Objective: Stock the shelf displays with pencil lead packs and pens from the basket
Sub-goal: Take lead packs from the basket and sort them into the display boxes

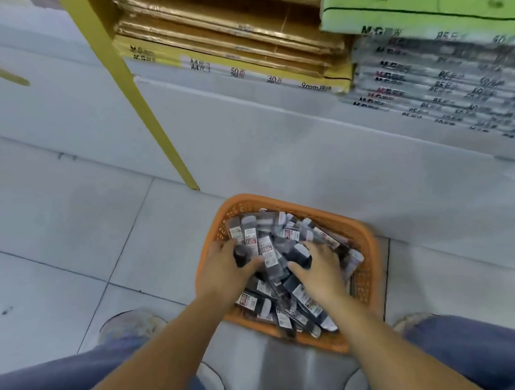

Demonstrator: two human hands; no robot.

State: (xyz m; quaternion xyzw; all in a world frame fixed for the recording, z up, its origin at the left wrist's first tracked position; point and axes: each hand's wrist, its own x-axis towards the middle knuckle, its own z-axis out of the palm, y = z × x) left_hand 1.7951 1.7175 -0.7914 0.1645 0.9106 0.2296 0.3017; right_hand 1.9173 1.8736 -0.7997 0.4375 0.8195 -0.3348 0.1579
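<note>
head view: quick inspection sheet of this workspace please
surface: grey tiled floor, the basket stands on it
job's things: orange plastic mesh basket heaped with dark labelled packs
clutter: nothing seen
grippers: left hand grips a pack; right hand rests on the heap, grip unclear
cables: nothing seen
surroundings: yellow metal shelf post; stacked brown paper packs, green carton, white wrapped packs beyond the basket

Our basket (305, 210) sits on the floor (43, 221), before our feet and just in front of the low shelf (286, 141). Packs (306, 300) lie heaped in it, with our left hand (223, 270) and right hand (321, 270) side by side among them. On the shelf the left stack (227, 34) lies beside the right stack (449, 81). A post (150, 121) stands left of the basket.
</note>
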